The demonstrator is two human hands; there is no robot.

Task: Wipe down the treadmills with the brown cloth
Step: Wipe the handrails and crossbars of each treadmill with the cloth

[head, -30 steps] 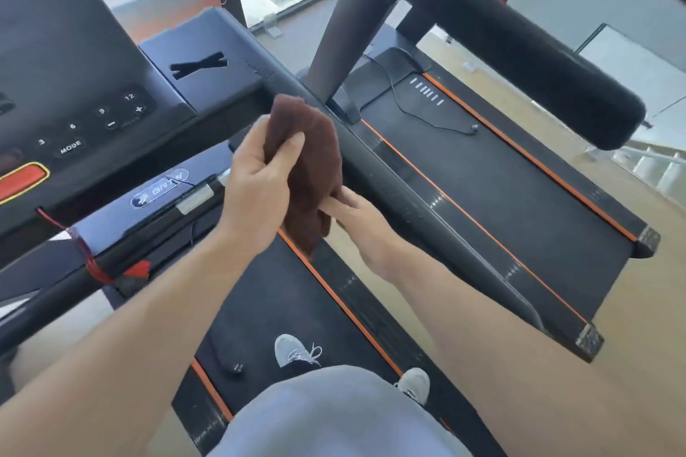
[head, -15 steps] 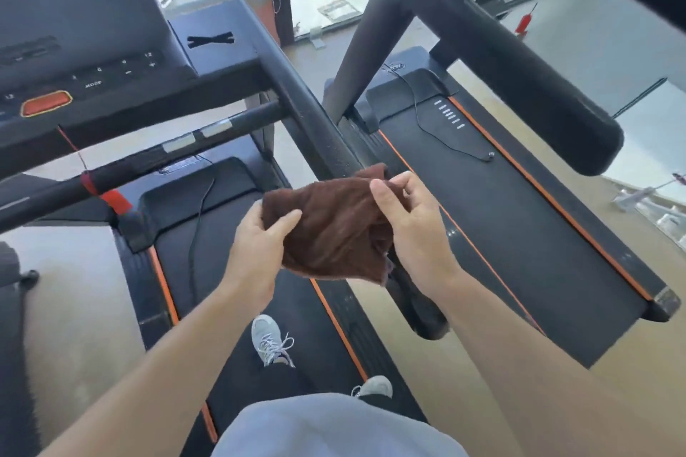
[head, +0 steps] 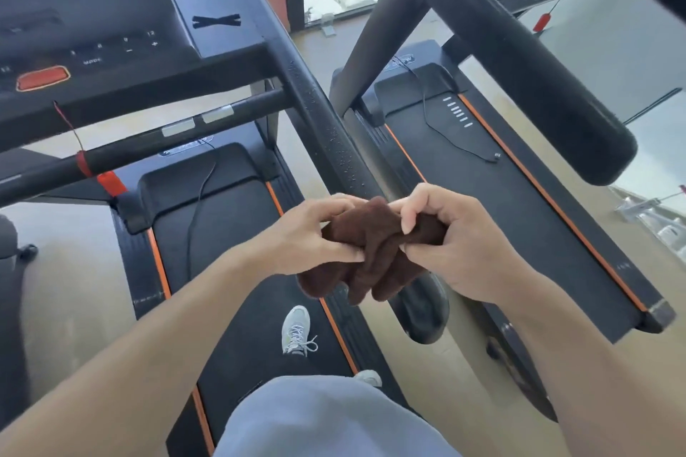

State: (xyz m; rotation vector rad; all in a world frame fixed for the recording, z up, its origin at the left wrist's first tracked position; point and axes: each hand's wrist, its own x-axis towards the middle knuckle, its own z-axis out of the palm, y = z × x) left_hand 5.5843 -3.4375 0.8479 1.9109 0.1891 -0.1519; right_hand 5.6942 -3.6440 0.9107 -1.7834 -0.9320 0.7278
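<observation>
The brown cloth is bunched up between both hands, in the air just above the rear end of the black handrail of the treadmill I stand on. My left hand pinches its left part. My right hand grips its right part with curled fingers. Folds of the cloth hang below the hands. The console with its red button is at the upper left. A second treadmill's belt lies to the right, and its padded handrail crosses the upper right.
My shoes stand on the near belt with its orange edge stripes. A red safety clip hangs from the crossbar. Thin black cords lie on both decks. A strip of tan floor runs between the machines. Windows are ahead.
The cloth came off the handrail and moved down and toward me. It was spread between both hands, then gathered into a tight bunch. My head moved back, showing more of both treadmills.
</observation>
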